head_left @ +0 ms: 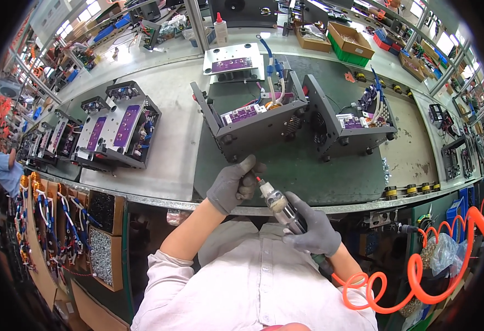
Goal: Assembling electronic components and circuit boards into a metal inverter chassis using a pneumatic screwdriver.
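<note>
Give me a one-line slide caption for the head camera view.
Gloved right hand holds a pneumatic screwdriver, left hand at its tip, before an open dark electronics chassis on the workbench.

Head camera, worn above the workbench point(159, 165), facing steeply down. Close to its near edge. Single view only.

The pneumatic screwdriver point(286, 212) tip is hidden behind the left hand's point(232, 185) gloved fingers point(247, 185).
</note>
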The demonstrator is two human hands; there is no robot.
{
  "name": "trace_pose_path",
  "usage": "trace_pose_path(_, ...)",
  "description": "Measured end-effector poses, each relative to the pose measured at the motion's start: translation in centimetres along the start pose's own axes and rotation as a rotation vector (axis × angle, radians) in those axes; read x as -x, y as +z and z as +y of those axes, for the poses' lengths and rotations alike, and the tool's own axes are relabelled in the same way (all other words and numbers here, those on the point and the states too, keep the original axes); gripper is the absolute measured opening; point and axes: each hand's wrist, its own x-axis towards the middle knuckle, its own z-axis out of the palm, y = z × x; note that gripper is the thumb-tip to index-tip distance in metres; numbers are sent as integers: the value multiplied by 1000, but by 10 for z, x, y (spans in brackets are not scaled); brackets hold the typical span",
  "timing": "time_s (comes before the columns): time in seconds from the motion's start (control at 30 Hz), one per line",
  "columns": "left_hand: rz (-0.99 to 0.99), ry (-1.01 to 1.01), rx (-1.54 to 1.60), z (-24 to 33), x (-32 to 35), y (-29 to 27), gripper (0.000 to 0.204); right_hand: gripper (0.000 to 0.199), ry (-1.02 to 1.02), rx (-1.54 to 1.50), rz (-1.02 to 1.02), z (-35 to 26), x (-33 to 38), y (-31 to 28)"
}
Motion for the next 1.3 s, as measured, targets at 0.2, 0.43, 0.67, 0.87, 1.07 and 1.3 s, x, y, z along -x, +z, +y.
trace_pose_path(0.2, 190, -36, 303, -22, -1, -3, 21, 92, -25, -98, 278, 44, -34, 2)
trace_pose_path(0.43, -157, 113, 398, -32, 6, -47, 18, 93, -24, -160, 300, 46, -48, -1)
trace_pose_path(0.67, 169, 179, 350, -22, 13, -14, 27, 94, -3, -347, 278, 47, -57, -4)
trace_pose_path(0.87, 8, 206, 346, -23, 9, -37, 30, 97, 21, -488, 220, 47, -47, -3)
trace_pose_path(1.07, 122, 196, 139, -17, 3, -26, 23, 100, 128, -637, 16, 22, -9, -4)
trace_pose_path(1.3, 72, 194, 180, -15, 0, -9, 34, 99, 120, -578, -74, 12, -4, 3)
